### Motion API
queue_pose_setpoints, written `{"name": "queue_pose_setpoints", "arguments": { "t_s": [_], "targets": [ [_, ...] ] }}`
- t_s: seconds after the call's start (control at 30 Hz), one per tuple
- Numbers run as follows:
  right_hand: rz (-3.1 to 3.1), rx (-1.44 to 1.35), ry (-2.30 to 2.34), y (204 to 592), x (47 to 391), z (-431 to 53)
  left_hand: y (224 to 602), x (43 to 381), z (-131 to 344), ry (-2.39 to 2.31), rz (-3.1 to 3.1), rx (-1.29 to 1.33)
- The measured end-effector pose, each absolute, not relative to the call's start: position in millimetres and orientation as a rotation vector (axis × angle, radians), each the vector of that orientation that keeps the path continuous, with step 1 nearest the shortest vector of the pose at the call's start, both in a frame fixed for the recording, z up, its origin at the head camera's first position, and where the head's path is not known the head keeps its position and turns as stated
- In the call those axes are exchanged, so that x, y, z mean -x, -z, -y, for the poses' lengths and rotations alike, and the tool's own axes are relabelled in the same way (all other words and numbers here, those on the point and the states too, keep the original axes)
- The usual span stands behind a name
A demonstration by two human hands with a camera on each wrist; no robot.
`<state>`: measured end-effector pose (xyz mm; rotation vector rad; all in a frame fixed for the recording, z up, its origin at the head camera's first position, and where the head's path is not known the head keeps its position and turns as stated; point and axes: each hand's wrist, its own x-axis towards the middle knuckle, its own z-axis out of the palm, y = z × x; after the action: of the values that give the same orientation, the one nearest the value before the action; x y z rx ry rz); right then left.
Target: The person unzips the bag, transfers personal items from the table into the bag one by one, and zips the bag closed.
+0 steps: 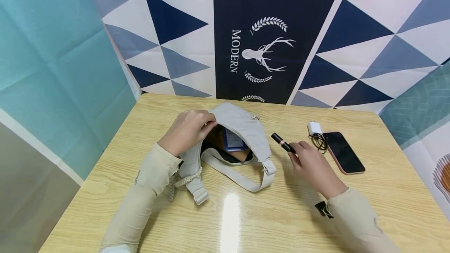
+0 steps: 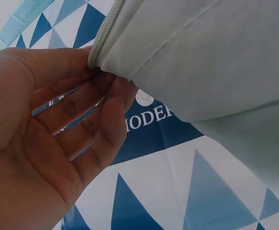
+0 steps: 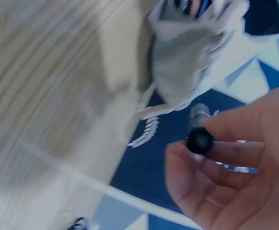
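- Your right hand pinches the black tube, right of the middle of the frame; its long side slants to the upper left.
- The gray bag is left of the tube, near but not touching.
- Your left hand is nearer the bag and pinches its edge.
- Count one tube, one bag, one blue-edged card inside, and one phone, one white charger, one black cord at the right.

Beige long sleeves — small grey marks, black piece at right cuff
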<state>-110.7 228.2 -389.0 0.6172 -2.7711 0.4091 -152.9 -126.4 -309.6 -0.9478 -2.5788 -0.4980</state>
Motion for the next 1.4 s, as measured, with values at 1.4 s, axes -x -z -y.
{"name": "queue_pose_setpoints", "arguments": {
  "t_s": [1.4],
  "targets": [
    [2.604,-1.07,-0.055,422.8,116.2,-73.2,316.2,152.7,120.2,0.439,2.545,1.004]
  ]
}}
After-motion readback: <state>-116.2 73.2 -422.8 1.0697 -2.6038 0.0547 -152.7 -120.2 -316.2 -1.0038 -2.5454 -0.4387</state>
